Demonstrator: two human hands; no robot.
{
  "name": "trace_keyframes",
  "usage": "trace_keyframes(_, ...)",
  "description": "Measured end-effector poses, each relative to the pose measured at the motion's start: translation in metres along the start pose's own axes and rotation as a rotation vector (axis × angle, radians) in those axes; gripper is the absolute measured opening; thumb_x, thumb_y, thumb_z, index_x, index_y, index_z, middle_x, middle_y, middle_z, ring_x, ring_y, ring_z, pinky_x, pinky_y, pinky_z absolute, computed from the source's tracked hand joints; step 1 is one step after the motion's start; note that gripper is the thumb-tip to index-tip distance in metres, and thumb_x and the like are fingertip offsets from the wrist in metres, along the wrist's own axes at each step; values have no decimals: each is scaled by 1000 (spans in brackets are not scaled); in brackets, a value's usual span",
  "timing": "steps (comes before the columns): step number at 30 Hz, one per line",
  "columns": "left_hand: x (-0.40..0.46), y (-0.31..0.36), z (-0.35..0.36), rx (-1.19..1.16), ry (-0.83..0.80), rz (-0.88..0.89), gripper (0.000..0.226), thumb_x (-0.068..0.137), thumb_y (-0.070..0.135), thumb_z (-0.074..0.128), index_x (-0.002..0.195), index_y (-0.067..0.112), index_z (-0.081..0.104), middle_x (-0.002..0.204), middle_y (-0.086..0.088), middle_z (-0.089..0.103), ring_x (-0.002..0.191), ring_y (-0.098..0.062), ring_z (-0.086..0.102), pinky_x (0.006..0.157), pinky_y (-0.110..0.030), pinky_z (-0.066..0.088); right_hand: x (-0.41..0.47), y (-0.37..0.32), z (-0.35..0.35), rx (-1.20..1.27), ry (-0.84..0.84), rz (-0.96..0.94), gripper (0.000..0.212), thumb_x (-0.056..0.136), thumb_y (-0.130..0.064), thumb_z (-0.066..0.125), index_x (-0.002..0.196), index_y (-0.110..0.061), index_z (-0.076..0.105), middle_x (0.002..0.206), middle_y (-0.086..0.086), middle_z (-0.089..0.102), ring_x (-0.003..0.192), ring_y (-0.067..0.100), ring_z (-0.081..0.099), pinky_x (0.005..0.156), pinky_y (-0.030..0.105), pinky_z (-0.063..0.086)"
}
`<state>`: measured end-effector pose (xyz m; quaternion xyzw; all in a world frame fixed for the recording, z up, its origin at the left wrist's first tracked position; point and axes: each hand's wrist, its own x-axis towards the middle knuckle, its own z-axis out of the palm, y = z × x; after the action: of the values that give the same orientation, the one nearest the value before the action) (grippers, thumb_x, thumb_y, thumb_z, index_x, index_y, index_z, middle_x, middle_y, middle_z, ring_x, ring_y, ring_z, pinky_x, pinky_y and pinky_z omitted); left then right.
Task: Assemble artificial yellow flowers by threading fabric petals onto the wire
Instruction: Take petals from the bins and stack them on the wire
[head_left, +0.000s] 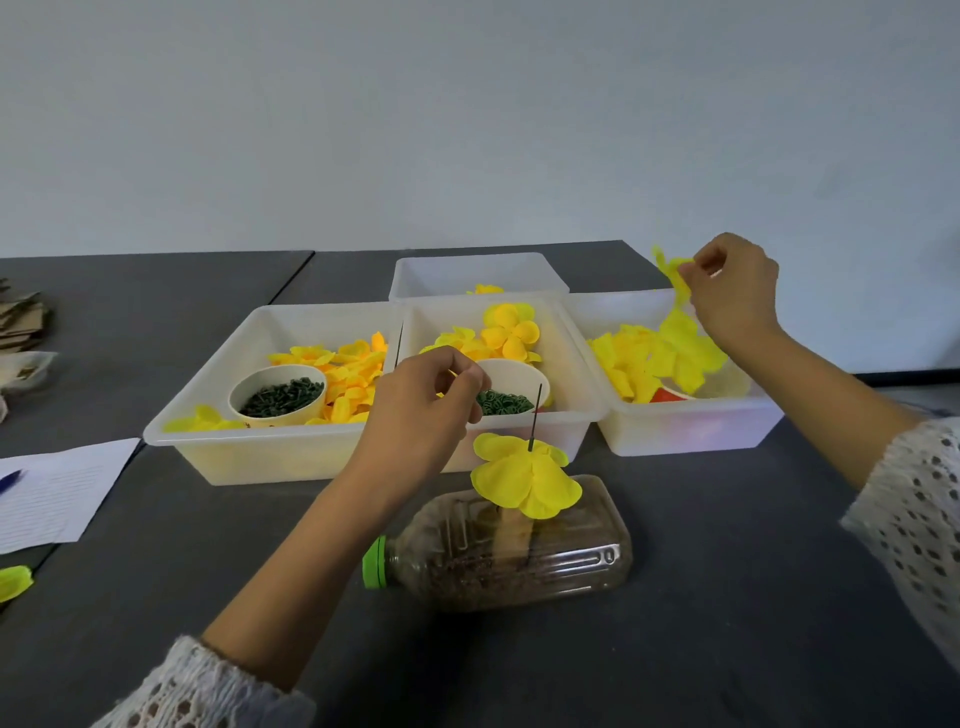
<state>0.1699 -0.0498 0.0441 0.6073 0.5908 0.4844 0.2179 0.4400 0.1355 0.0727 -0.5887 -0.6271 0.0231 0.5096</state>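
On the dark table (727, 597) a plastic bottle (519, 561) lies on its side, and a thin wire (535, 415) stands up from it with yellow petals (524, 480) already threaded on. Her left hand (421, 410) hovers over the middle tray (571, 415), fingertips pinched together on something too small to make out. Her right hand (735, 291), raised above the right tray (691, 426), pinches a yellow fabric petal (675, 273).

Left hand (423, 402) mid-frame, forearm running up from lower left, fingers curled down, thumb and forefinger tips pinched close together. Right hand (735, 291) raised at upper right, forearm coming in from right edge, fingertips pinching. Both sleeves white lace.
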Motion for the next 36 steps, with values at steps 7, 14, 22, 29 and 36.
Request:
trace_keyframes(7,1,17,5,-279,-184,-83,25,101,16,46,100,9,70,79,-1,70,70,-10,65,55,-18,49,-62,-54,-16,213,73,-474,9,85,-5,61,79,-7,55,83,4,51,68,19,53,61,23,43)
trace_keyframes(14,3,23,13,-452,-288,-228,42,99,54,41,97,21,67,98,-2,71,92,-13,69,72,-26,55,-147,-86,-9,-33,-1,-1021,12,90,-1,59,79,-3,60,81,12,56,71,29,54,53,42,45)
trace_keyframes(22,-3,16,3,-355,-70,-147,16,99,19,54,91,12,66,77,-1,62,67,-10,55,66,-26,47,-168,-98,-6,256,-283,-813,30,95,-33,53,112,-10,61,106,1,50,87,10,51,71,22,42)
trace_keyframes(29,-5,27,-17,-355,-263,-133,19,93,19,66,103,3,68,107,-25,68,97,-40,65,98,-58,48,-130,-132,-21,566,-540,-154,36,93,-52,47,117,-25,54,101,-1,58,74,8,56,69,14,43)
trace_keyframes(36,-4,23,-19,-385,-376,-172,55,82,24,72,129,6,51,113,-22,67,97,-36,68,86,-47,57,-111,-138,-30,555,-740,-101,18,95,-13,56,80,-14,66,75,4,63,60,6,54,55,15,43)
